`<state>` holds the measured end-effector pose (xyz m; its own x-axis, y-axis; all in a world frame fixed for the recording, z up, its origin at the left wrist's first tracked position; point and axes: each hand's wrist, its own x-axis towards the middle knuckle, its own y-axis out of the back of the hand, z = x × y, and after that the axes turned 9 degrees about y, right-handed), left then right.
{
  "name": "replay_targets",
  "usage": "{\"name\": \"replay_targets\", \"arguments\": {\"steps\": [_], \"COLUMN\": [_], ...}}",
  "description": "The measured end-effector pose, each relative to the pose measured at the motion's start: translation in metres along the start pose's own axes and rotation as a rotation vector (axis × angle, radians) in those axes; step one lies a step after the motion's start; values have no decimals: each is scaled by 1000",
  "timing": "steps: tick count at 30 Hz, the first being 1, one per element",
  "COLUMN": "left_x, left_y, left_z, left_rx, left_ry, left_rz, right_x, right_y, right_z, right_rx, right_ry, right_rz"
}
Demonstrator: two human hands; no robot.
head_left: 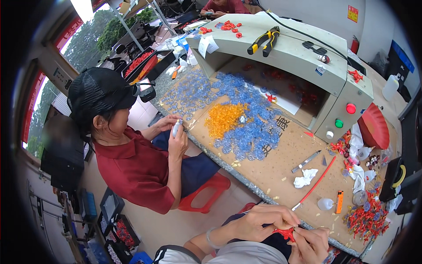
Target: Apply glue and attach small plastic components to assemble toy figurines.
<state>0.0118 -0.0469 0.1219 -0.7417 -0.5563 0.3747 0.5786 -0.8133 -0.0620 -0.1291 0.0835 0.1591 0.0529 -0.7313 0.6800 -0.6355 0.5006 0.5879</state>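
Near the table's front edge, my left hand (266,222) and my right hand (310,243) come together over my lap. Between their fingertips is a small red plastic figure (286,234), its exact shape partly covered by the fingers. Both hands pinch it, the left from the far left side and the right from the near right side. On the table just beyond lie a thin red rod with a white tip (317,181), an orange box cutter (339,202), a small translucent bottle (325,203) and a crumpled white tissue (306,178).
A pile of red and blue small parts (367,218) sits at the right. Clear blue pieces (246,145) and orange pieces (222,119) cover the middle. Behind stands a beige machine (281,48) with pliers (263,41) on top. A co-worker (132,149) sits at left, holding a small bottle (176,129).
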Motion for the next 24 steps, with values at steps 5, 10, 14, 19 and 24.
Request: {"name": "replay_targets", "arguments": {"steps": [5, 10, 14, 19, 24], "left_x": [-5, -1, 3, -6, -17], "left_y": [-2, -2, -2, -5, -5], "left_z": [-8, -9, -11, -24, -18], "left_rx": [-52, -45, -11, -24, -46], "left_ry": [35, 54, 97, 144, 171], "left_rz": [0, -13, -20, -19, 3], "right_x": [-5, -6, -8, -19, -18], "right_y": [-4, -4, -4, -12, -15], "right_z": [4, 7, 15, 20, 11], "right_rx": [0, 18, 40, 54, 70], "right_ry": [-17, -50, -71, -124, -119], "right_rz": [16, 32, 32, 75, 76]}}
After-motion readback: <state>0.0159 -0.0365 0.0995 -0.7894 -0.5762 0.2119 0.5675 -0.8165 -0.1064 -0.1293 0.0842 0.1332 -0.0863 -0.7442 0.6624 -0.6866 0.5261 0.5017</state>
